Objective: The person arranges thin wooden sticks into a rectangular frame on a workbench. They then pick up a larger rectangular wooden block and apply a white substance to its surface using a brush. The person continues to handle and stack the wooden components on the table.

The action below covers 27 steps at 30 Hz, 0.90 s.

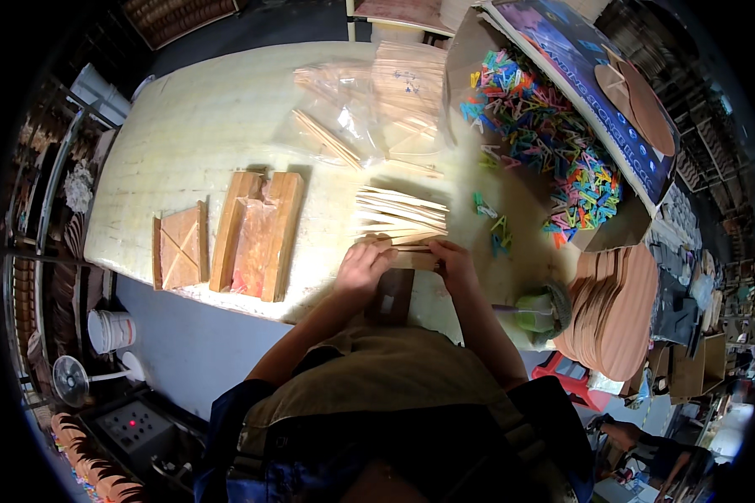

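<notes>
My left hand (pixel 364 267) and my right hand (pixel 455 267) are at the near side of a pile of thin pale wooden strips (pixel 401 211). Between them they grip the two ends of some wooden strips (pixel 413 248), fingers closed; how many is hard to make out. Just below lies a dark brown block (pixel 394 295), partly behind my clothing. To the left on the table are a wooden jig (pixel 256 239) with two raised side rails and a small square wooden panel (pixel 181 247) with crossed strips.
Clear plastic bags of strips (pixel 344 109) lie at the back. An open carton (pixel 591 92) of colourful small clips (pixel 545 134) stands at the right, with loose clips (pixel 499 235) beside it. A green glue pot (pixel 533 312) and stacked curved wooden boards (pixel 612 310) are nearer. Another person's hand (pixel 621 434) shows lower right.
</notes>
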Each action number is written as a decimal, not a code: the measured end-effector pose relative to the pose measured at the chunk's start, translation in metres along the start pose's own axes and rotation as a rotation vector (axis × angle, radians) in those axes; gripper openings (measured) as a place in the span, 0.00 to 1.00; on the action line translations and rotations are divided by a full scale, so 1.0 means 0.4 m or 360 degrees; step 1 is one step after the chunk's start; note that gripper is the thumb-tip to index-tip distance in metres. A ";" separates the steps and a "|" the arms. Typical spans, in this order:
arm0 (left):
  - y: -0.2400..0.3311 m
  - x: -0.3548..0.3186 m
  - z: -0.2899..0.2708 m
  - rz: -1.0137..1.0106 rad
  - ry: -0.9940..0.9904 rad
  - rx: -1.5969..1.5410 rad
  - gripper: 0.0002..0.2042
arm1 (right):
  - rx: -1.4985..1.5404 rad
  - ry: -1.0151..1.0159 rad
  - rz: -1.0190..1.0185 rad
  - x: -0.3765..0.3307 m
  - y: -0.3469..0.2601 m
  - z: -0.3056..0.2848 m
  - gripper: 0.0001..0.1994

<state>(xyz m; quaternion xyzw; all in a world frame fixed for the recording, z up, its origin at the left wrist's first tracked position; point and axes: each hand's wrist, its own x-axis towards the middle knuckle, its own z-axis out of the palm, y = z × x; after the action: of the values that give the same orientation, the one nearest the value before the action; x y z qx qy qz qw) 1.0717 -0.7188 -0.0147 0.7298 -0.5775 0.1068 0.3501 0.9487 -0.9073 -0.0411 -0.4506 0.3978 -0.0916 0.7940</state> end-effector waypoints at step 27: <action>0.017 -0.005 -0.010 0.0063 -0.0154 0.0105 0.22 | -0.0208 0.0058 0.0056 -0.002 -0.011 0.003 0.14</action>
<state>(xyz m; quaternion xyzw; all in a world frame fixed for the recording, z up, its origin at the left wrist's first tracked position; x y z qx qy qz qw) 1.0660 -0.7152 -0.0103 0.7337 -0.6042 0.0971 0.2954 0.9500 -0.9088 -0.0368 -0.4926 0.4252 -0.0597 0.7570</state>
